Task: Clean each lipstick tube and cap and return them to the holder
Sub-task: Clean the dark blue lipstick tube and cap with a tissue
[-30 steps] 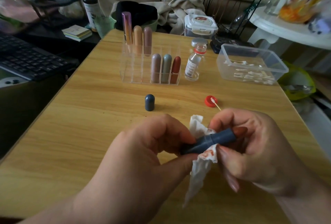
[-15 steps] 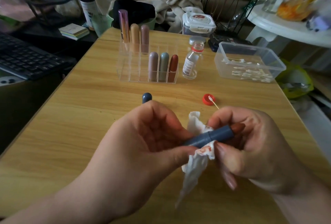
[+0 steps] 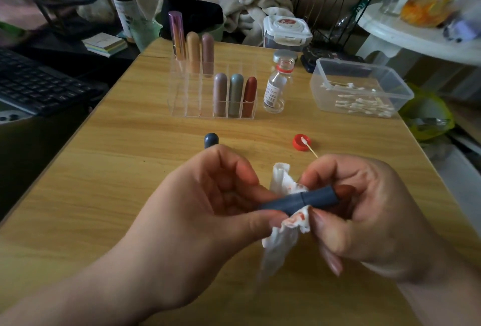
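Both our grips busy: left grip pinches lipstick tube end; right grip presses stained tissue round it.

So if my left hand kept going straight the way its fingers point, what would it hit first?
Most likely the tissue around the lipstick tube, then the right hand. The left hand points right along the tube; depth is unclear.
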Tool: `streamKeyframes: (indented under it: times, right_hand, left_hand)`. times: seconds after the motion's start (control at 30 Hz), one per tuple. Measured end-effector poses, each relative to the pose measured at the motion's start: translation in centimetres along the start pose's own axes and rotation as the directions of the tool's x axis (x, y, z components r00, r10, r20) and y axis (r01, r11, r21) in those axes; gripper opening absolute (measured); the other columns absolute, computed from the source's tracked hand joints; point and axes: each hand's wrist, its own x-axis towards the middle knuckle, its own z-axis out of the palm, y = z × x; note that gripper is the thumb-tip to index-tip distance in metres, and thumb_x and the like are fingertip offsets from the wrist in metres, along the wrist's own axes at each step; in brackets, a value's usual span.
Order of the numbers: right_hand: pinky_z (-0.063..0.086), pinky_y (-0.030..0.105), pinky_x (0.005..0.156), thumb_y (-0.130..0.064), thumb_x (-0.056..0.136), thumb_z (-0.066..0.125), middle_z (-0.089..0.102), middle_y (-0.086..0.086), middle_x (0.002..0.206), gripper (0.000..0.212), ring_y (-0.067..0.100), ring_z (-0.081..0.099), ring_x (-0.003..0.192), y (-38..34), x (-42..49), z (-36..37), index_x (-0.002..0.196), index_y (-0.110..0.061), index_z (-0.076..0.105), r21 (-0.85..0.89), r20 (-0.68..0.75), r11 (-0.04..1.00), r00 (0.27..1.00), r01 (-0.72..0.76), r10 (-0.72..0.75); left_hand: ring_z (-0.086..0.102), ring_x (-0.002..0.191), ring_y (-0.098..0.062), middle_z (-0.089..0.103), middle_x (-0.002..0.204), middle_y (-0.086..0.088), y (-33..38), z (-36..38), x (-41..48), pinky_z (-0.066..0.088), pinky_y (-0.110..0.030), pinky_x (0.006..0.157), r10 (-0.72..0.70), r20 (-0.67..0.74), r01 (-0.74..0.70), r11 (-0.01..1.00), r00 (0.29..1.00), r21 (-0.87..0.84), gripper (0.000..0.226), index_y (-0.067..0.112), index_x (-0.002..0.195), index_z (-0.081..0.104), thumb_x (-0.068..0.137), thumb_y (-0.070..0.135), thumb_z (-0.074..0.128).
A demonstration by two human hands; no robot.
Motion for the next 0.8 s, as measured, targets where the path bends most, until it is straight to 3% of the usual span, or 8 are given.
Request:
streamKeyframes:
  times: [0.07, 0.13, 0.2, 0.23, 0.3, 0.43, 0.63, 0.8]
  right_hand:
    - [0.045, 0.023, 0.035, -0.006, 0.057, 0.073, 0.060, 0.009, 0.051, 0.019, 0.017, 0.051, 0.027, 0.0, 0.1, 0.2, 0.073, -0.014, 0.069, -0.006, 0.018, 1.000, 1.000, -0.004, 0.004]
    - [0.046, 0.024, 0.036, -0.006, 0.057, 0.073, 0.061, 0.009, 0.050, 0.018, 0.018, 0.051, 0.028, -0.1, 0.0, 0.4, 0.073, -0.014, 0.069, -0.028, 0.025, 1.000, 1.000, -0.002, 0.003]
    - [0.046, 0.023, 0.037, -0.008, 0.056, 0.073, 0.061, 0.009, 0.051, 0.018, 0.016, 0.052, 0.031, -0.1, 0.0, 0.4, 0.072, -0.015, 0.070, -0.081, 0.008, 0.996, 1.000, 0.023, -0.022]
    - [0.046, 0.023, 0.038, -0.008, 0.055, 0.073, 0.061, 0.009, 0.052, 0.018, 0.016, 0.052, 0.032, -0.1, -0.1, 0.4, 0.072, -0.016, 0.070, -0.084, 0.001, 0.996, 1.000, 0.028, -0.028]
    - [0.046, 0.025, 0.036, -0.007, 0.057, 0.072, 0.060, 0.007, 0.050, 0.019, 0.017, 0.050, 0.028, 0.0, -0.1, 0.4, 0.073, -0.017, 0.070, -0.027, 0.009, 1.000, 1.000, 0.007, -0.007]
    - [0.045, 0.024, 0.035, -0.007, 0.057, 0.072, 0.059, 0.008, 0.050, 0.020, 0.017, 0.049, 0.026, 0.0, -0.1, 0.2, 0.073, -0.018, 0.070, 0.003, 0.008, 1.000, 1.000, -0.009, 0.009]
    - [0.043, 0.021, 0.034, -0.007, 0.059, 0.073, 0.059, 0.006, 0.049, 0.018, 0.017, 0.051, 0.025, -0.5, 0.1, 0.0, 0.073, -0.018, 0.071, 0.030, -0.010, 0.999, 0.999, 0.038, -0.038]
    - [0.045, 0.025, 0.033, -0.008, 0.056, 0.075, 0.058, 0.007, 0.051, 0.018, 0.018, 0.050, 0.026, -0.3, -0.1, 0.1, 0.071, -0.016, 0.070, 0.007, -0.038, 1.000, 0.999, 0.027, -0.027]
  left_hand:
    - [0.073, 0.075, -0.017, 0.074, 0.080, 0.001, -0.6, 0.2, -0.6, 0.055, -0.020, 0.069, 0.183, -0.039, -0.160, 0.928, 0.982, 0.336, 0.047, 0.024, 0.083, 0.061, 0.054, 0.014, 0.096]
    - [0.069, 0.075, -0.016, 0.071, 0.080, 0.006, -0.9, 0.3, -1.0, 0.053, -0.025, 0.070, 0.253, -0.033, -0.212, 0.869, 0.967, 0.447, 0.039, 0.029, 0.084, 0.061, 0.058, 0.021, 0.088]
    - [0.068, 0.076, -0.023, 0.070, 0.082, -0.003, -0.8, -0.1, -0.7, 0.056, -0.034, 0.069, 0.113, 0.031, -0.117, 0.976, 0.993, 0.184, 0.035, 0.024, 0.088, 0.063, 0.062, 0.021, 0.086]
    - [0.068, 0.074, -0.024, 0.070, 0.083, -0.008, -0.5, -0.3, -0.5, 0.056, -0.031, 0.066, 0.007, 0.104, -0.008, 1.000, 0.995, 0.006, 0.037, 0.017, 0.094, 0.064, 0.065, 0.017, 0.087]
    - [0.068, 0.067, -0.019, 0.072, 0.084, -0.016, -0.1, -0.7, 0.0, 0.054, -0.021, 0.059, -0.143, 0.227, 0.189, 0.962, 0.963, -0.195, 0.035, 0.013, 0.104, 0.066, 0.073, 0.010, 0.082]
    - [0.074, 0.077, -0.027, 0.075, 0.087, -0.019, -0.1, -0.9, 0.2, 0.058, -0.025, 0.069, -0.093, 0.182, 0.113, 0.988, 0.979, -0.103, 0.048, 0.021, 0.110, 0.066, 0.064, 0.015, 0.080]
    - [0.074, 0.086, -0.021, 0.073, 0.088, -0.003, -0.3, -0.4, -0.3, 0.057, -0.023, 0.081, 0.172, 0.045, -0.177, 0.968, 0.984, 0.177, 0.055, 0.033, 0.101, 0.067, 0.056, 0.008, 0.086]
    - [0.073, 0.083, -0.023, 0.072, 0.091, -0.011, -0.3, -0.7, 0.0, 0.057, -0.024, 0.075, 0.034, 0.095, -0.038, 0.999, 0.995, 0.038, 0.048, 0.027, 0.108, 0.067, 0.064, 0.016, 0.084]
